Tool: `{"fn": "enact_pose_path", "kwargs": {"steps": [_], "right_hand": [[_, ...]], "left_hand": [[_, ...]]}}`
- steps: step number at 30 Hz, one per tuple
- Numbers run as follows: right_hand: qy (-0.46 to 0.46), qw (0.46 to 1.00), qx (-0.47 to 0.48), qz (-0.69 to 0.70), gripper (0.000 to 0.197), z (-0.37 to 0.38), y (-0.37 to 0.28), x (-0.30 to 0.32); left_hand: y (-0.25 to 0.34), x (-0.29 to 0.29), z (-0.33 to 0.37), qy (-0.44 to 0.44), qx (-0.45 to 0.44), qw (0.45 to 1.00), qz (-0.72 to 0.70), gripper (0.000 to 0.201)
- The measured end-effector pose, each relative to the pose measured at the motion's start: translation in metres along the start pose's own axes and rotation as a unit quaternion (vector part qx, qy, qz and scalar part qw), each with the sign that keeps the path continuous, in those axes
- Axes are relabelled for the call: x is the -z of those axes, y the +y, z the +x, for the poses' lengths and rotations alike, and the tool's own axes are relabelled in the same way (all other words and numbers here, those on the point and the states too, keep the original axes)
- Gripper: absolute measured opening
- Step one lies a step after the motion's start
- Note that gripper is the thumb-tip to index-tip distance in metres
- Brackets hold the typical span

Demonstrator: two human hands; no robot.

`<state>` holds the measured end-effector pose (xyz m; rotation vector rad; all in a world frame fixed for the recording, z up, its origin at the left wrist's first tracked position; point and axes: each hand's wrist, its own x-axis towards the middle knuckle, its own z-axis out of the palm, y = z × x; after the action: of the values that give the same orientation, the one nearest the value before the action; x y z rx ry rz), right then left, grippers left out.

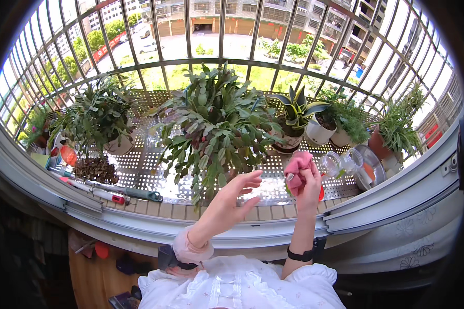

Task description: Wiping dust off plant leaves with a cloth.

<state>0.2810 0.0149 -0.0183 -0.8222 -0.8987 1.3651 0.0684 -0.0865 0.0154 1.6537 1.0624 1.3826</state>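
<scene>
My right hand (309,189) is closed around a crumpled pink cloth (296,167), held up over the perforated metal shelf. My left hand (230,200) is empty, its fingers spread, just in front of a large bushy plant (214,121) with flat, segmented green leaves. That plant's trailing stems hang toward the near edge and hide its pot. Right of the cloth, a clear glass jar (342,162) lies on its side by a round metal pan (370,167). Something red shows partly behind my right wrist.
Metal window bars (221,31) close off the far side. Potted plants stand along the shelf, among them a yellow-edged snake plant (296,109), a white pot (319,130) and a spider plant (399,121). Long-handled tools (134,193) lie at left. A window track (263,226) runs along the near edge.
</scene>
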Motion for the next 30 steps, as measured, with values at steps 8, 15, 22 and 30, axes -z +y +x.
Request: {"fn": "enact_pose_path", "kwargs": {"steps": [8, 15, 22, 30], "right_hand": [[-0.134, 0.793, 0.092, -0.587, 0.027, 0.023, 0.129, 0.019], [-0.207, 0.594, 0.107, -0.77, 0.046, -0.002, 0.172, -0.005], [-0.266, 0.637, 0.172, -0.702, 0.041, -0.028, 0.119, 0.006], [-0.181, 0.847, -0.133, -0.481, 0.026, 0.021, -0.01, 0.013]], "left_hand": [[-0.006, 0.066, -0.038, -0.14, 0.057, 0.987, -0.045, 0.032], [-0.001, 0.11, -0.069, -0.132, 0.106, 0.985, -0.044, 0.025], [0.002, 0.114, -0.077, -0.215, 0.151, 0.96, -0.093, 0.022], [-0.05, 0.098, -0.088, -0.349, 0.325, 0.879, -0.013, 0.035]]}}
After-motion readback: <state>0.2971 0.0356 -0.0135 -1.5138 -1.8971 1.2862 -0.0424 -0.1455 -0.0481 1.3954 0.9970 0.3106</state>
